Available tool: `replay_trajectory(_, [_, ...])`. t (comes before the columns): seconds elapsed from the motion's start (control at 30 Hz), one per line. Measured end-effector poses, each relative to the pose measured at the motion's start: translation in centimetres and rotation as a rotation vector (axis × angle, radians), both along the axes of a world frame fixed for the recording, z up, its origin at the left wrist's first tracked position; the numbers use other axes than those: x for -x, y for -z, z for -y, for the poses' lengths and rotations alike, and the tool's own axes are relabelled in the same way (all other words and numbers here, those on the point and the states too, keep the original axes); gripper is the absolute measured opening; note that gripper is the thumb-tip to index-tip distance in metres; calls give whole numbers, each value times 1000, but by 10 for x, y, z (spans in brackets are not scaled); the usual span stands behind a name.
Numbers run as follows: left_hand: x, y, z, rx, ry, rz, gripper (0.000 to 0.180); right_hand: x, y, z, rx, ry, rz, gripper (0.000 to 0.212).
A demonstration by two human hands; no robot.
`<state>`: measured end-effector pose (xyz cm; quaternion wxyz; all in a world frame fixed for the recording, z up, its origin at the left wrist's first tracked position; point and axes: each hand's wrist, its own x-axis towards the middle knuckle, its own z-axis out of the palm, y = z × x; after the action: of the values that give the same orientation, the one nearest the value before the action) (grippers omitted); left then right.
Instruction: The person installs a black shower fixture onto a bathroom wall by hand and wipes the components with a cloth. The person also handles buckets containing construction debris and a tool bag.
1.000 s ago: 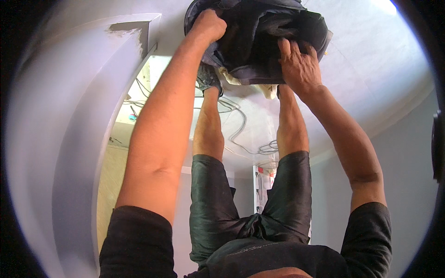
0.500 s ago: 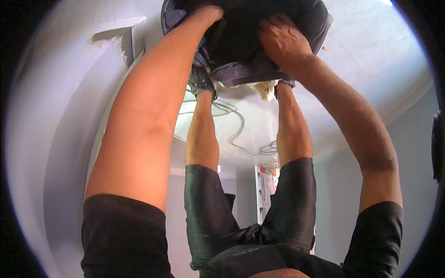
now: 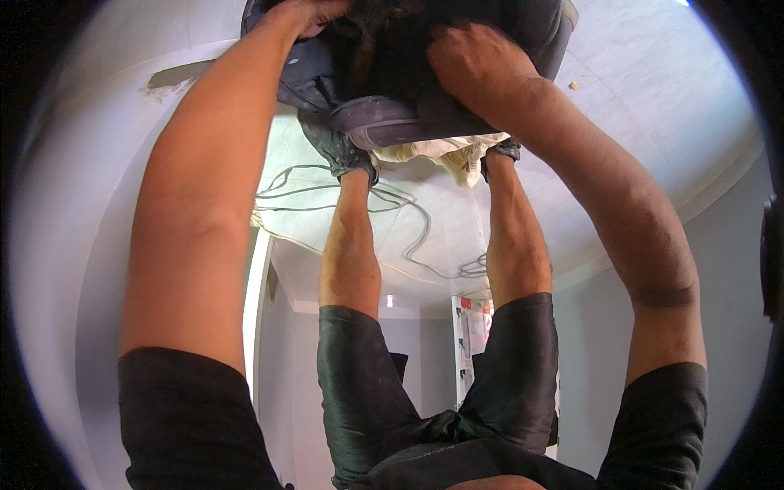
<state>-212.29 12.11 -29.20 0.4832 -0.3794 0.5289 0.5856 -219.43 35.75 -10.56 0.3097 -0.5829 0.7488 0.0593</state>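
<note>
A dark, dusty fabric bag point(image 3: 408, 116) stands wide open at the top, between and beyond my feet. My left hand point(image 3: 320, 15) is at its left rim, with bent fingers gripping the side; the upper part of this hand is cut off by the picture's edge. Inside the opening, my right hand point(image 3: 478, 59) is curled, knuckles up, and its fingertips vanish into the dark interior. What those fingers hold, if anything, is hidden. A cream-coloured cloth point(image 3: 453, 155) sticks out from under the bag's near edge, close to my right shoe point(image 3: 502, 149).
Grey cable point(image 3: 420, 229) lies in loops on the pale floor behind my feet. My left shoe point(image 3: 331, 147) is close to the bag's left corner. A small yellowish bit point(image 3: 573, 85) lies on the floor at right. Grey walls point(image 3: 653, 327) curve around both sides.
My left hand has moved left and out of the bag's interior to its rim. The bag has shifted left, and more of the cream cloth shows. My right hand has moved slightly left.
</note>
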Motion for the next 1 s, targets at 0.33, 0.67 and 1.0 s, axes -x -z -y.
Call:
replay_trajectory(0.33, [20,-64,-14,-31,548,86,28,6,63,45,26,58,149,29])
replay_trajectory(0.67, [27,-113,9,353,943,20,40,28,67,18,14,-144,-88,34])
replay_trajectory(1.0, [-1,-209,-25,-96,275,-577,34,17,59,12,124,36,-19,39])
